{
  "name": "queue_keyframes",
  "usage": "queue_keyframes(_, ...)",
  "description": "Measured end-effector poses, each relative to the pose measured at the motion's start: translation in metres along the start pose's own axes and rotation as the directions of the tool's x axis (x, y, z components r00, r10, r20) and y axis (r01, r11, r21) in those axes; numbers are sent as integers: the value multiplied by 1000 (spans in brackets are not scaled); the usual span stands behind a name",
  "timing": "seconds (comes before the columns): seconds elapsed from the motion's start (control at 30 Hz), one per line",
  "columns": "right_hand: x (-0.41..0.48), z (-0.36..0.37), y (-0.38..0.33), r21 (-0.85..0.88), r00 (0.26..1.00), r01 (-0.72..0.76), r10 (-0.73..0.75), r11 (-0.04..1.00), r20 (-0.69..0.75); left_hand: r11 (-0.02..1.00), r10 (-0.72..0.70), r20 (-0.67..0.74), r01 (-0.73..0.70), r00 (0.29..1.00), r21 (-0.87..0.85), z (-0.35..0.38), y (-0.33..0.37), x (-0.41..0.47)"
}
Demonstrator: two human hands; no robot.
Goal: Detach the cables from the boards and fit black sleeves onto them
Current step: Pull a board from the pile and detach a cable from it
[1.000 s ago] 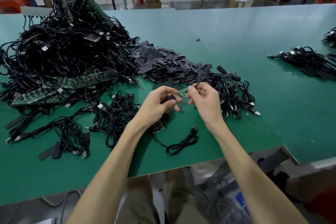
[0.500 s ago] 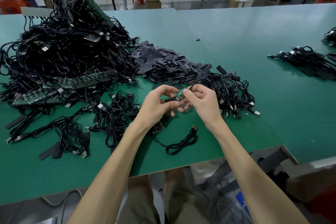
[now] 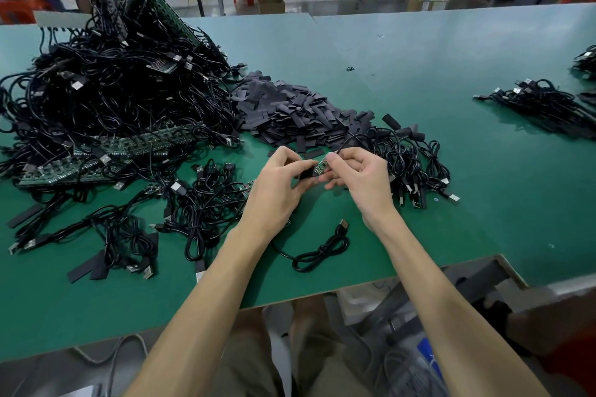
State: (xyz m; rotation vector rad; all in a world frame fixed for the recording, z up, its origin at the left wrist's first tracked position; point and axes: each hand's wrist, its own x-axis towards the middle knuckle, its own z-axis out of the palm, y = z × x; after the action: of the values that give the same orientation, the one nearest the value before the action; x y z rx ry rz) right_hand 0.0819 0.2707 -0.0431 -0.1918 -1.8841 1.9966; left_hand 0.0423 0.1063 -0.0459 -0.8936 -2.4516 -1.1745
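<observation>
My left hand [image 3: 277, 184] pinches a short black sleeve [image 3: 306, 173] between thumb and fingers. My right hand [image 3: 361, 177] pinches a small green board piece [image 3: 322, 166] on the end of a thin black cable [image 3: 353, 138], held against the sleeve's open end. The cable runs back and right into a bundle of cables [image 3: 412, 164]. Behind the hands lies a heap of flat black sleeves [image 3: 296, 113]. A big tangle of cables with long green boards [image 3: 106, 100] fills the left of the green table [image 3: 419, 74].
One coiled cable with a USB plug [image 3: 322, 251] lies just below my hands. Loose cables and a few sleeves [image 3: 122, 245] are scattered front left. Another cable bundle [image 3: 545, 103] sits far right. The table's front edge steps back at the right.
My hands came together. The sleeve in my left hand now meets the small board end that my right hand holds; a second ago they were apart.
</observation>
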Motion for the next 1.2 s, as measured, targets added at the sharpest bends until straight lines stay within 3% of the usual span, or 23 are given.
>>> queue_keyframes(0.37, 2, -2, 4, -17, 996, 45, -47, 999, -76, 978, -188, -72, 181, 979, -100, 1, -1, 3)
queue_keyframes(0.93, 5, -2, 12, -101, 998, 26, -32, 994, -56, 997, -78, -17, 78, 997, 2, 1, 3, 0)
queue_keyframes(1.2, 4, -3, 9, -66, 993, 22, -29, 998, -117, 991, -134, -43, 134, 990, 4, 0, 4, 1)
